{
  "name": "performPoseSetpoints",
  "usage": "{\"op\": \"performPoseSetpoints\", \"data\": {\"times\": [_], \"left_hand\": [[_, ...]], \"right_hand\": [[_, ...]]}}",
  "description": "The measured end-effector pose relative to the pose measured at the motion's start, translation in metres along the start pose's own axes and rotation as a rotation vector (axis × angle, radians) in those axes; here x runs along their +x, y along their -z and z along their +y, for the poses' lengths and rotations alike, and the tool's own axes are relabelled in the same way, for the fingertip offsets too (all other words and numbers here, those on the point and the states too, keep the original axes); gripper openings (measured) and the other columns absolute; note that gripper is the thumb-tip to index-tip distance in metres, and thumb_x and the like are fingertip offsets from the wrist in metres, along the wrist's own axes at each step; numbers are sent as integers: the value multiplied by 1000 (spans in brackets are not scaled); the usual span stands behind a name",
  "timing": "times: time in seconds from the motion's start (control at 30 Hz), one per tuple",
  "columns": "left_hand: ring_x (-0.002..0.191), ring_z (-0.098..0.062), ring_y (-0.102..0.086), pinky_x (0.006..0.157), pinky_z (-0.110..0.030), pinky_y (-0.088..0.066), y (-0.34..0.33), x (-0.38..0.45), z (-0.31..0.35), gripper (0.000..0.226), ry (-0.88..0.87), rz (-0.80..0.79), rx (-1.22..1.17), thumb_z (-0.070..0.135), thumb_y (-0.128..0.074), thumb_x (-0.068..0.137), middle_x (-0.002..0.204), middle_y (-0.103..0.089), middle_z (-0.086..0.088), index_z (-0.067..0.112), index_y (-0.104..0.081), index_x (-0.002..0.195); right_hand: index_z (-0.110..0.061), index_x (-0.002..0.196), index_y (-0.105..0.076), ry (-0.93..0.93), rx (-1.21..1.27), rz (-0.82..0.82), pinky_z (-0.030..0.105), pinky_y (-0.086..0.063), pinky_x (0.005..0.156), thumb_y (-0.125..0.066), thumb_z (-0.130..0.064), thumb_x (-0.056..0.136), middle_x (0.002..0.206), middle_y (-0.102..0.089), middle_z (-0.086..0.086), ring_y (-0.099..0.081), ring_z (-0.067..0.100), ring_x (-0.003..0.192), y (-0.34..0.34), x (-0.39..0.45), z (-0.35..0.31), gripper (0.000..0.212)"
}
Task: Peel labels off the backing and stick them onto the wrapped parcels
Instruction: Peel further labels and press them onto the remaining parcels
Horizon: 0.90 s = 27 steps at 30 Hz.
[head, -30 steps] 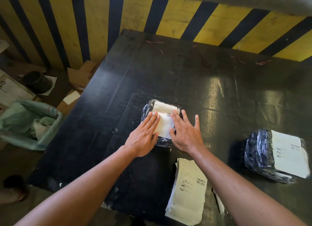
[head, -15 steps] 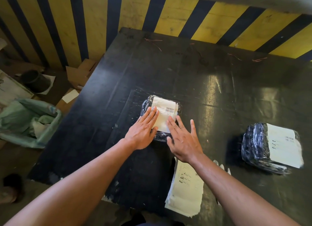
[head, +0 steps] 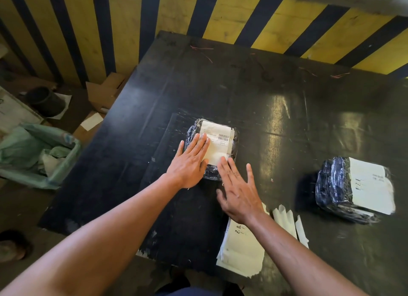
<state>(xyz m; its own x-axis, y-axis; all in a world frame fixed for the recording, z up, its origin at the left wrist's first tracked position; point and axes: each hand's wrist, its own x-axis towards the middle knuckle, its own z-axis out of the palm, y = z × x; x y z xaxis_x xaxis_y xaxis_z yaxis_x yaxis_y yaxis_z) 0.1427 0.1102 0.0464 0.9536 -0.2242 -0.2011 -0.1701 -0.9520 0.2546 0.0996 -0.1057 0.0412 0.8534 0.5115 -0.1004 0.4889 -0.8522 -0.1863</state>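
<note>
A small parcel wrapped in black film (head: 235, 143) lies mid-table with a white barcode label (head: 217, 141) stuck on top. My left hand (head: 191, 161) lies flat with straight fingers pressing the label's left side. My right hand (head: 237, 190) is spread flat, its fingertips touching the parcel's near right corner, palm over the table. A stack of label sheets (head: 240, 251) lies at the near edge under my right wrist. A second, larger wrapped parcel (head: 331, 185) with a white label (head: 371, 185) sits at the right.
The black table (head: 242, 86) stands against a yellow and black striped wall. Loose backing strips (head: 287, 218) lie beside the sheet stack. On the floor at the left are a green-lined bin (head: 33, 156), cardboard boxes (head: 103, 92) and a dark pot (head: 46, 100).
My right hand has slid back off the label toward me, now only its fingertips reach the parcel. The left hand stays pressed on the label. The camera view has shifted slightly.
</note>
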Motion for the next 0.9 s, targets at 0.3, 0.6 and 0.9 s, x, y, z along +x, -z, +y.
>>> {"op": "performPoseSetpoints", "data": {"times": [0.3,0.6,0.9], "left_hand": [[159,-17,26,129,-54,13,-27,-39,28,78,-72,71,147,45,-23,104,173,24,-6,14,13,166],[163,-18,12,130,-48,15,1,-51,18,87,-25,35,154,46,-37,97,177,7,-4,15,1,168],[150,-17,-37,133,-42,-10,25,-29,16,72,-60,100,75,35,-53,93,160,-41,3,16,-36,161]], "right_hand": [[-19,164,17,-55,78,-54,61,6,127,-31,-37,102,172,27,-5,28,10,157,6,29,0,81],[-19,165,15,-67,100,-58,62,7,127,-38,-37,101,172,26,-5,26,12,158,8,30,-1,85],[-19,165,15,-64,83,-78,63,8,127,-43,-36,100,172,27,-6,27,13,157,11,31,0,89]]}}
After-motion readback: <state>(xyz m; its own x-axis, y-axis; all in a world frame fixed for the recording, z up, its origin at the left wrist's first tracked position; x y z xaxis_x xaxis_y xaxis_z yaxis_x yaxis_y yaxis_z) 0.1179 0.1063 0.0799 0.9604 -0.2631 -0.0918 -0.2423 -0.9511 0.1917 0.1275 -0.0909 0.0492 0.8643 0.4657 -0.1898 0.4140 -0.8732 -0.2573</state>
